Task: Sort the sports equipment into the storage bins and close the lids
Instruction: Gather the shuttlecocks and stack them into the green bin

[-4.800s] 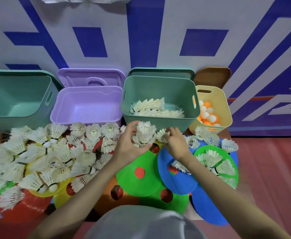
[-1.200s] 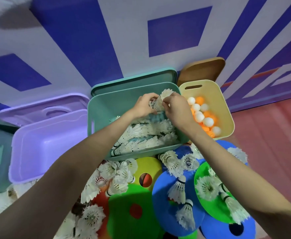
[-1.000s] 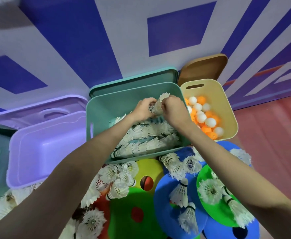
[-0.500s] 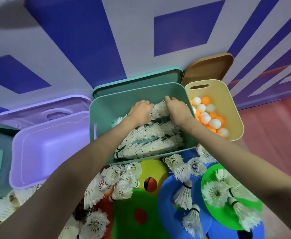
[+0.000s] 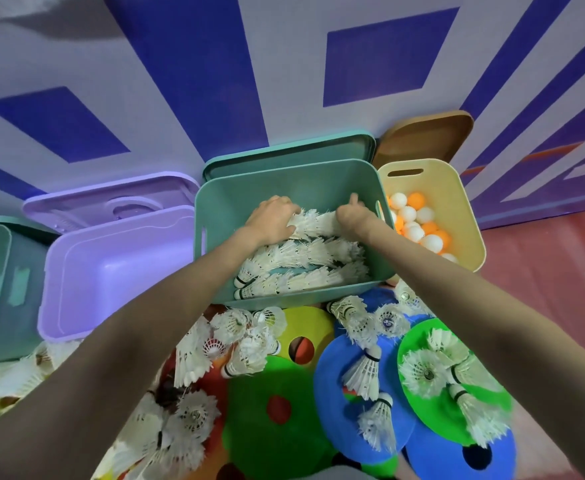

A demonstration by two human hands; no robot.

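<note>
Hands: left hand (image 5: 273, 220) and right hand (image 5: 352, 216) are being curled onto a shuttlecock row (image 5: 313, 221).
Bin: row is best being laid level in the green bin (image 5: 284, 181).

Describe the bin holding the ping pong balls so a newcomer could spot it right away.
Along the blue and white wall stands a row of open bins. The yellow bin is the rightmost, beside the green bin of shuttlecocks. It alone is yellow, with white and orange balls inside.

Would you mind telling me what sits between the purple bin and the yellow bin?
In the head view, the green bin stands between purple bin and yellow bin, with shuttlecocks and both hands inside.
</note>
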